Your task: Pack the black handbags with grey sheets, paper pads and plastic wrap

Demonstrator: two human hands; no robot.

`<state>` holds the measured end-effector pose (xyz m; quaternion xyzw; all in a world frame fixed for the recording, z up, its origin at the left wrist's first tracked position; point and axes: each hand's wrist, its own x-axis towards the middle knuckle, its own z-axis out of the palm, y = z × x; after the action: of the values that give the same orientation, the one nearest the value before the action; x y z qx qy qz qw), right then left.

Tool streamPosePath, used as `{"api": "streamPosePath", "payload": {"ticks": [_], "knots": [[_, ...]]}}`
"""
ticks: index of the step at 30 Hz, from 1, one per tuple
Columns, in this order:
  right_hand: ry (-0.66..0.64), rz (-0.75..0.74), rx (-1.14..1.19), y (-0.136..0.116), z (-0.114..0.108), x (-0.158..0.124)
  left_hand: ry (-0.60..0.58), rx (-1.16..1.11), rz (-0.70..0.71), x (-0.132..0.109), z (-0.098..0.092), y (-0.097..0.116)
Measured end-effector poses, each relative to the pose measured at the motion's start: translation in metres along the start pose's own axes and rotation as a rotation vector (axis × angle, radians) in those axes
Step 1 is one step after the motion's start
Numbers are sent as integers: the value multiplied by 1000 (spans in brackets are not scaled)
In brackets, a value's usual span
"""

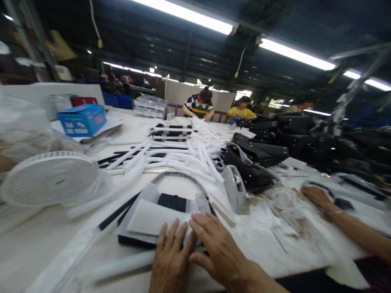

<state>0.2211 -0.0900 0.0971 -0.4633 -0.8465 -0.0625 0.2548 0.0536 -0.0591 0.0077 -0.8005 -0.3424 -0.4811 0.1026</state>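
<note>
two bare hands lie on a bag (136, 241) at the near edge of the table (33, 248). the left hand (171, 254) has its fingers stretched forward, tips on the near part of a white sheet (149, 217) that covers much of the bag. the right hand (218, 244) lies just beside it, slanting in from the right, its fingers laid flat across the sheet's right end. neither is closed round anything; both are open, palms down.

the bag lies flat, dark along its near edge, with pale wrapping (148, 193) over its top. a black tab (172, 202) shows beyond the sheet, and a handle (175, 173) arches away from the hands. a black strap (117, 212) sticks out to the left. a blurred white tube (125, 264) lies near the left hand, in front of the bag.

past the handle, many white-wrapped strips (171, 156) lie in a loose heap. a grey device (234, 189) stands to the right of the bag, near a black bag (249, 169); crumpled plastic (287, 211) is spread further right, close to a co-worker's hand (317, 196). on the left are a white fan (50, 179) and, behind it, a blue box (82, 121). two people work across the table.
</note>
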Motion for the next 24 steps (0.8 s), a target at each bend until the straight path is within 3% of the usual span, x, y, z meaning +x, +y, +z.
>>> {"api": "streamPosePath", "payload": {"ticks": [3,7,12,16,21,24], "knots": [[-7,-101,-55,-12,15,-11,-38,79,63,4,-9,0],[66,-97,-138,-2,32,-14,-180,154,148,22,-44,-8],[79,-101,-185,-3,36,-15,-168,234,33,46,-80,-61],[49,-116,-178,4,31,-16,-330,190,-16,48,-89,-94],[-120,-165,-159,51,5,-11,-490,43,-36,41,-104,-72],[-192,-161,-140,56,-6,-3,-532,-7,-25,35,-109,-61]]}}
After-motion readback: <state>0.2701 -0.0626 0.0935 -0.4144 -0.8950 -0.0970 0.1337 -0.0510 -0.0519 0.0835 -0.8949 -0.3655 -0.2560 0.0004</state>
